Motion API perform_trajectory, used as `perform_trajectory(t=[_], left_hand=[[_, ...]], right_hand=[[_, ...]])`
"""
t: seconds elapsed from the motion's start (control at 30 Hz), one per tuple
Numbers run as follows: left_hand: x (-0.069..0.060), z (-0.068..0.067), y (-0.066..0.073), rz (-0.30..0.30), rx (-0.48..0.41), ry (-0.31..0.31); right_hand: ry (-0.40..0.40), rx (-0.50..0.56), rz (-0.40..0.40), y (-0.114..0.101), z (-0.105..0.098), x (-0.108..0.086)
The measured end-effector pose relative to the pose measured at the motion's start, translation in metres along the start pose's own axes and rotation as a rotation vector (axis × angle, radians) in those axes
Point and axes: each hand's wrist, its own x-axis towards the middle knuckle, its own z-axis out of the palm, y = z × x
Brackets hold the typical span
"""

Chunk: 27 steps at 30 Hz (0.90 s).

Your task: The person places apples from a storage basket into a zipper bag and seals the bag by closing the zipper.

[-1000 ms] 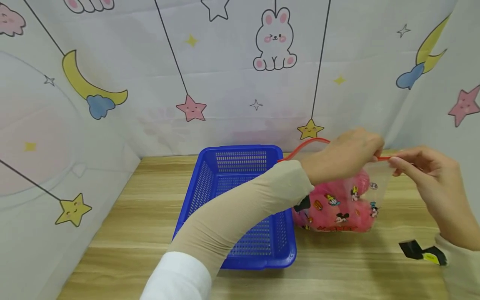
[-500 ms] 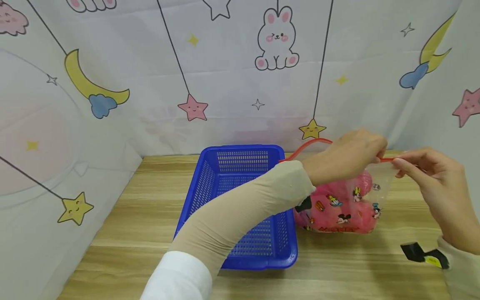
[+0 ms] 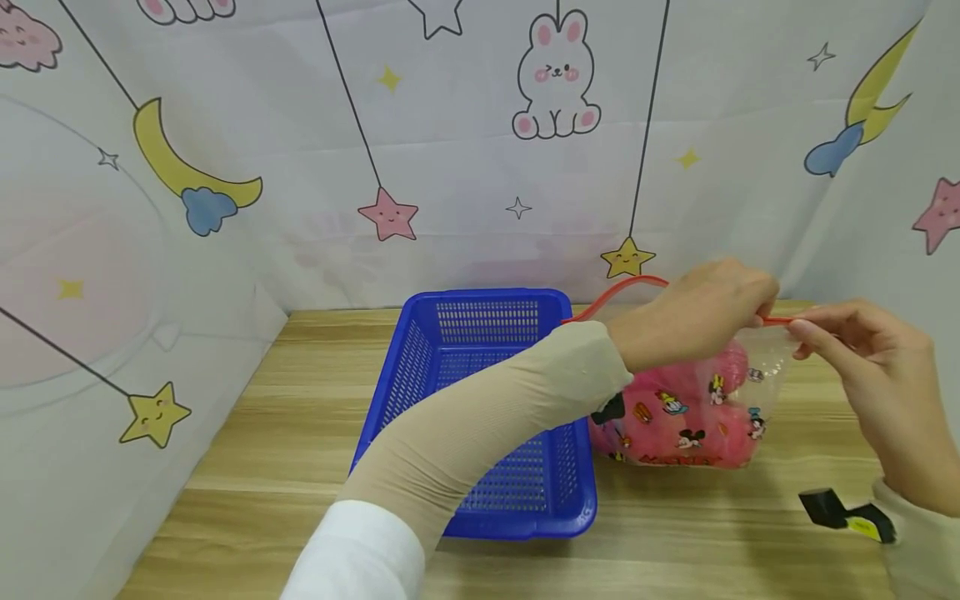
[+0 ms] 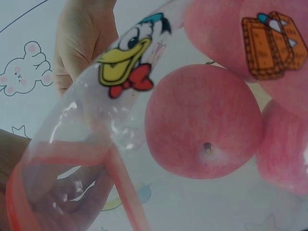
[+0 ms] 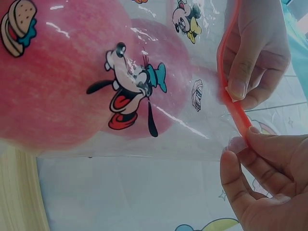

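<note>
A clear zip bag (image 3: 693, 408) with cartoon prints and a red zip edge (image 5: 236, 113) stands on the table, right beside the blue basket. Pink-red apples (image 4: 202, 120) fill its lower part. Reaching across the basket, my left hand (image 3: 697, 312) pinches the red zip near its right end; its fingertips are mostly hidden in the head view. My right hand (image 3: 877, 354) pinches the corner of that zip between thumb and fingers. A short gap separates the two hands. Left of my left hand, the zip edge bows upward, and my forearm hides part of the bag.
The blue plastic basket (image 3: 577, 500) sits mid-table with no contents visible; my left sleeve covers its middle. Wood-grain tabletop (image 3: 300, 417) extends left and in front. A printed white curtain (image 3: 465, 150) closes off the back and sides. A black strap piece (image 3: 825, 508) is by my right sleeve.
The head view has shifted slightly, moving the scene a little to the right in it. Both hands keep their places on the zip.
</note>
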Motion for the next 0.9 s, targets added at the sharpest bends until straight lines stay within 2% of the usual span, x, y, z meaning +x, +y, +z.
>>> perform_trajectory(t=[0.37,0.67,0.9], left_hand=[[0.0012,0.0006,0.0007,-0.005,0.009,-0.004],[0.0,0.0011,0.0,0.007,-0.014,-0.001],[0.0004,0.0011,-0.0002,0.007,-0.014,0.001]], right_hand=[[0.029,-0.004,0.004,0.0016,0.0024,-0.0019],[0.049,0.094,-0.02,0.0034,0.0049,-0.0045],[0.06,0.02,-0.007,0.004,0.0057,-0.007]])
